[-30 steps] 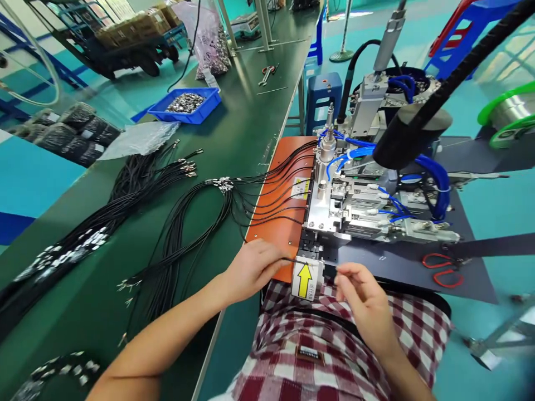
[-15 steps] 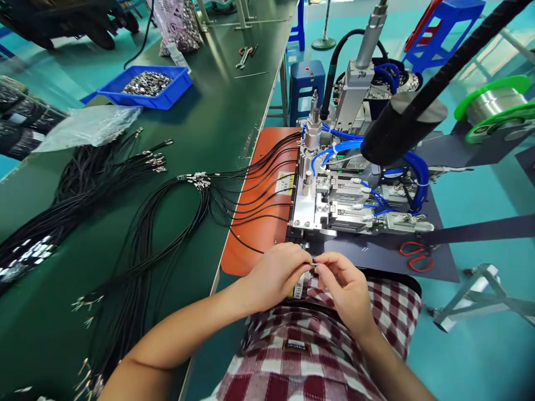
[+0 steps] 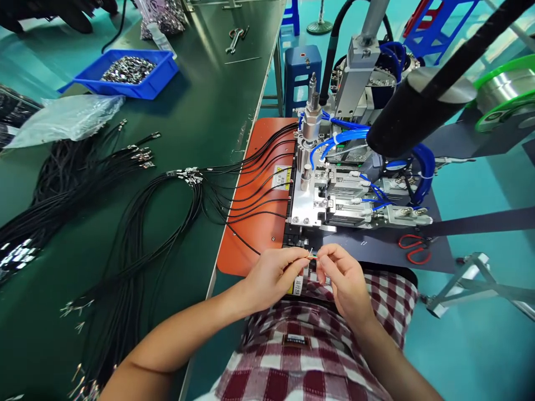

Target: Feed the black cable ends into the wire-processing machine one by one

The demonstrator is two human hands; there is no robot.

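My left hand (image 3: pixel 282 274) pinches the end of a black cable (image 3: pixel 244 243) that runs in from the bench across the orange plate (image 3: pixel 238 255). Thin coloured wires (image 3: pixel 312 257) stick out past its fingertips. My right hand (image 3: pixel 340 275) has its thumb and forefinger closed on the tips of these wires. Both hands are close together, just in front of the metal machine (image 3: pixel 307 209). More black cables (image 3: pixel 263 192) lie side by side over the orange plate, their ends entering the machine's left edge.
On the green bench (image 3: pixel 209 117) lie cable bundles (image 3: pixel 137 223), a blue tray (image 3: pixel 163 81) of small metal parts, a plastic bag (image 3: pixel 67 120) and a wrench (image 3: pixel 234 42). Red-handled scissors (image 3: pixel 418 253) rest right of the machine. A black cylinder (image 3: pixel 412 122) hangs above it.
The view has shifted a little. My fingertips have drawn slightly apart, and coloured wires now show between them where a grey cable end was before.
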